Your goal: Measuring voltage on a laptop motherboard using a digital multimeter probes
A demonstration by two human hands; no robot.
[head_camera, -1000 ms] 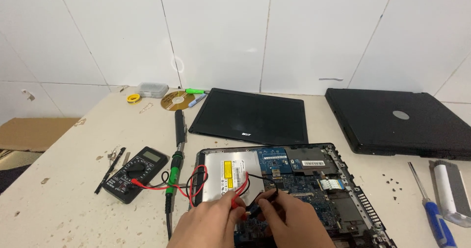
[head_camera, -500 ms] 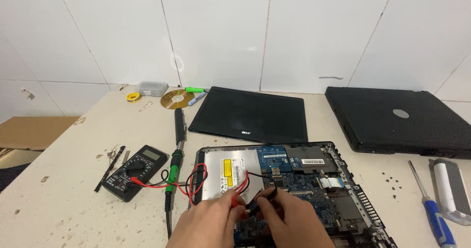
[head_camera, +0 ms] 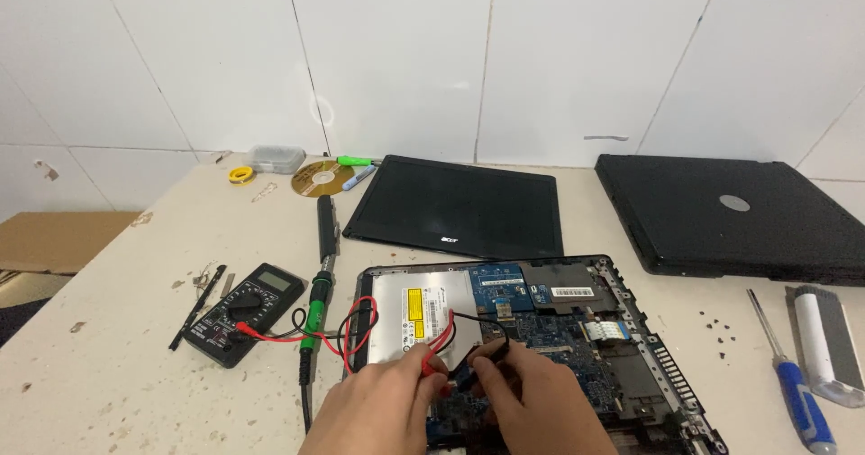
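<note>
Laptop chassis [head_camera: 631, 365], opened with its cover off, serves as our landmark in the head view: we see inside it a silver optical drive [head_camera: 419, 315] at its left end and a blue circuit board [head_camera: 541, 329] filling the middle. Over its near left part we hold both hands close together, knuckles up, wrists coming in from the bottom edge. Our left hand [head_camera: 378, 410] has its fingers pinched together on a red probe [head_camera: 431, 365], and our right hand [head_camera: 536, 405] has its fingers closed on a black probe [head_camera: 468, 378]; both tips point down at the board, though the exact contact spot is hidden by our fingers. Red and black leads [head_camera: 351, 329] loop over the chassis's left rim to a black multimeter [head_camera: 243, 311] lying left of the chassis. Between multimeter and chassis lies a green-handled soldering iron [head_camera: 315, 302]. Right of the chassis rests a blue-handled screwdriver [head_camera: 788, 374].
</note>
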